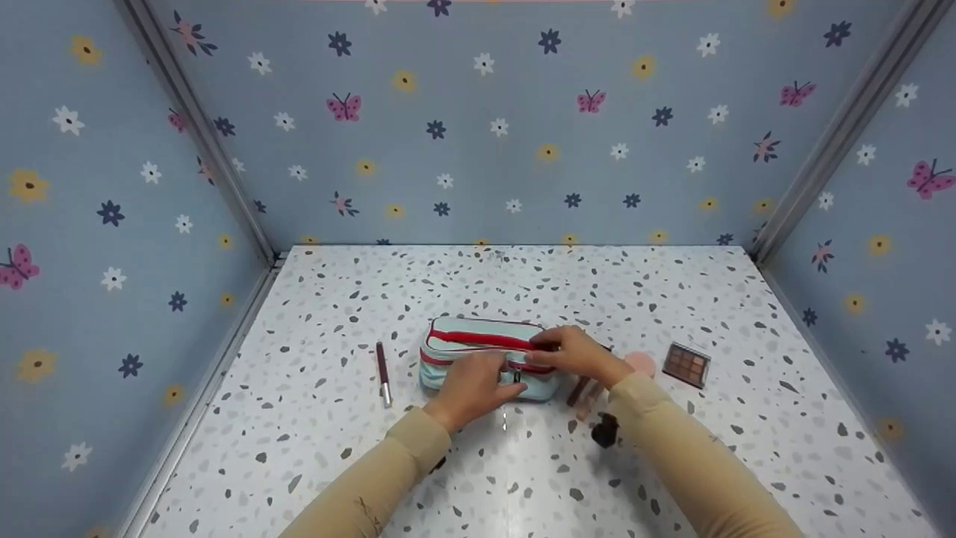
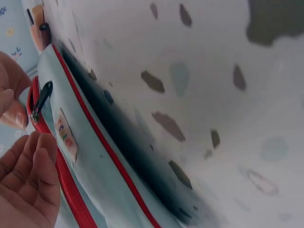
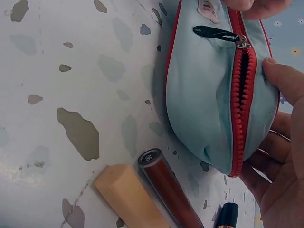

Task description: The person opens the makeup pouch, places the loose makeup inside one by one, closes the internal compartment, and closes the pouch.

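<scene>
A light-blue zippered pouch with red trim and a red top strap lies at mid-table. Its red zipper gapes between the slider and the pouch's right end; the black zipper pull hangs loose. My right hand grips that right end, thumb on the upper side and fingers around the end. With curled fingers my left hand holds the pouch's edge along the zipper, left of the slider; its exact fingertip contact is partly hidden. A small patch marks the pouch front.
Left of the pouch lies a dark-red tube with a silver end. Beside my right hand lie a brown-red tube, a beige block-shaped item and a black-capped item. Farther right are a pink round pad and an eyeshadow palette. A black object sits nearer.
</scene>
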Available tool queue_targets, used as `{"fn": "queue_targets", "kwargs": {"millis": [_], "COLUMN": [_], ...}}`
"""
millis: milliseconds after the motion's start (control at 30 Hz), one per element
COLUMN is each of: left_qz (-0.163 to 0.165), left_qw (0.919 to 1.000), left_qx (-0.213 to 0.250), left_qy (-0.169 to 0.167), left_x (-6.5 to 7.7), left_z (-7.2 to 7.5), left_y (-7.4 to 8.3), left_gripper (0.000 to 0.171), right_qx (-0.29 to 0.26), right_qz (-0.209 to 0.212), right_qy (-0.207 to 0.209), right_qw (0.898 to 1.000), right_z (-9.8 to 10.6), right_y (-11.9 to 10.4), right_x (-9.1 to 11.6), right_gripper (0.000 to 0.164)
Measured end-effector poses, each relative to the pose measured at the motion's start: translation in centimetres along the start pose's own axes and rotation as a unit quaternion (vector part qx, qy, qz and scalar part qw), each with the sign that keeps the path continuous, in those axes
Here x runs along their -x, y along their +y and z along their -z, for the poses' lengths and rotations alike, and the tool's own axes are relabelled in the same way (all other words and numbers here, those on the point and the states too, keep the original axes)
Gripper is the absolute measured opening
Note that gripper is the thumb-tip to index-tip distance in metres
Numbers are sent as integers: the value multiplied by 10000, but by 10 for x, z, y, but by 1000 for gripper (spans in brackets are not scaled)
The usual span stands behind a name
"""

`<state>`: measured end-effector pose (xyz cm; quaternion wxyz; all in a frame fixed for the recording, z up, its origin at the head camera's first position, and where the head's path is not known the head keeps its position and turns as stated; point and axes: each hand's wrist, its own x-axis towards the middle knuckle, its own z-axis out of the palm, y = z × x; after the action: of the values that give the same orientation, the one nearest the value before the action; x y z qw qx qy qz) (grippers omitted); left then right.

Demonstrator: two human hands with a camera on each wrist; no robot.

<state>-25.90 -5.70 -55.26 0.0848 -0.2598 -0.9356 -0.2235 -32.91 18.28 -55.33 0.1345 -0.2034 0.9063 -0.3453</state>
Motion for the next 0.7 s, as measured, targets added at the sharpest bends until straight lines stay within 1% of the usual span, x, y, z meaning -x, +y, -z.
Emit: {"fn": "queue_targets", "kwargs": {"millis": [167, 333, 400, 600, 700], "left_qz": [182, 255, 327, 633, 662], "left_qw": [9995, 9995, 9994, 9975, 9972], "left_qx": [-161, -161, -79, 101, 96], "left_qy": [-178, -74, -60, -303, -342], "left_x": [-4, -9, -11, -13, -14], "left_z": [-10, -17, -19, -18, -18], "left_y": [5, 7, 7, 9, 9], "left_gripper": [40, 40, 37, 23, 21], "right_qx": [31, -127, -181, -115, -138], "right_qz": [-13, 37, 25, -28, -33], "right_qy": [-11, 6, 5, -37, -36], "right_qw": [10000, 9999, 9998, 9999, 9999], "right_z": [-1, -1, -1, -1, -1], "right_y": [0, 0, 0, 0, 0], "right_x": [0, 1, 1, 1, 1], "right_gripper": [54, 51, 50, 51, 51]}}
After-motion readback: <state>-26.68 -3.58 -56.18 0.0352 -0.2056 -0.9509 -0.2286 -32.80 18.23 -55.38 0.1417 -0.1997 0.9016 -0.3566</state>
